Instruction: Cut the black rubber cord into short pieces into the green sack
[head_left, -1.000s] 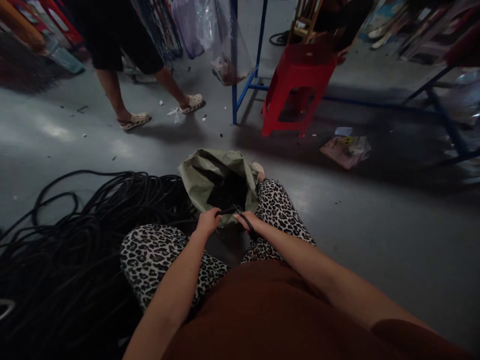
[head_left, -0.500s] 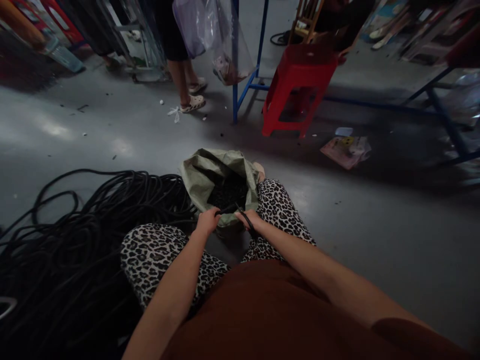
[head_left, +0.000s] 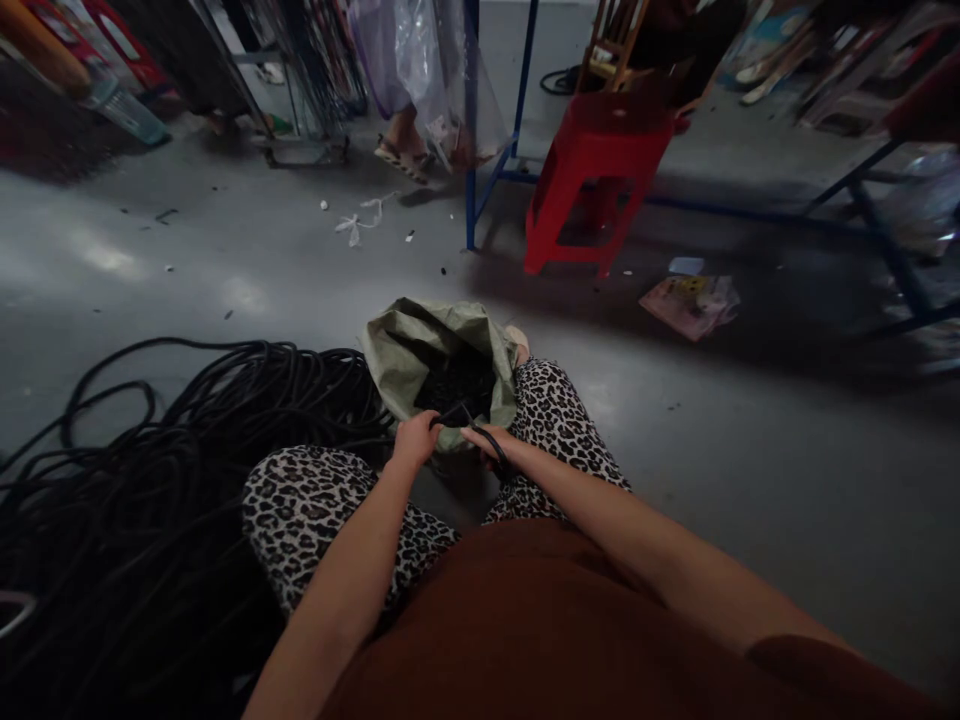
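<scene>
My left hand (head_left: 415,438) is closed on the end of a black cord (head_left: 448,415), held over the near rim of a green woven sack (head_left: 396,348). Scissors with black handles (head_left: 496,452) are in my right hand (head_left: 487,440), their blades pointing up and left toward the cord. Whether the blades touch the cord I cannot tell. Small dark pieces (head_left: 457,385) fill the inside of the sack, which stands open between my legs. At my left, a large tangle of black cord (head_left: 187,450) lies on the floor and runs up to my left hand.
A red plastic stool (head_left: 615,120) stands ahead beside a blue metal frame (head_left: 471,200) with clear plastic bags (head_left: 427,60) hung on it. A flattened plastic packet (head_left: 690,303) lies on the floor to the right. Another person's foot (head_left: 405,158) shows behind the bags.
My right hand has shifted slightly left with the scissors, closer to my left hand. The other person has stepped right, behind the hanging bags. The sack stays in place.
</scene>
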